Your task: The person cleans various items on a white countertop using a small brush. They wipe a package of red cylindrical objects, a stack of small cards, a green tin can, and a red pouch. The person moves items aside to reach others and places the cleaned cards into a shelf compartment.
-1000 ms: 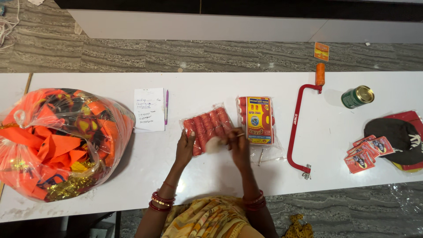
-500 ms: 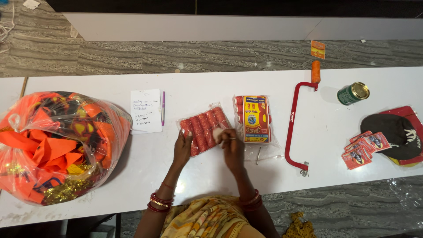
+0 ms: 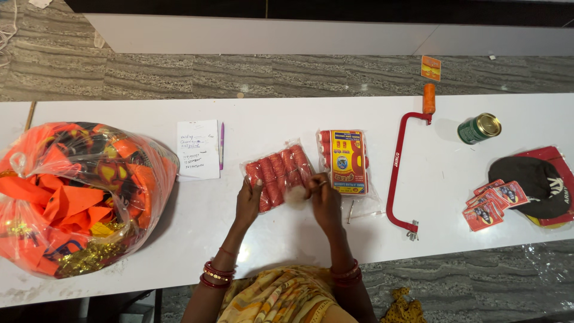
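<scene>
Thread-spool packet point(image 3: 278, 173) on white table point(image 3: 287, 113)

Count of things on the white counter point(image 3: 287, 113)

Two clear packs of red thread spools: one point(image 3: 276, 174) between two hands, left point(image 3: 248, 202) and right point(image 3: 324, 200), one point(image 3: 342, 160) with a yellow label just beside it. One big clear bag of orange cloth point(image 3: 78, 194), one notepad sheet point(image 3: 198, 149), one purple pen point(image 3: 222, 145), one red-framed hacksaw point(image 3: 406, 161), one green can point(image 3: 479, 128), one dark cap point(image 3: 529, 179), and a small heap of red cards point(image 3: 493, 203), number unclear.
</scene>
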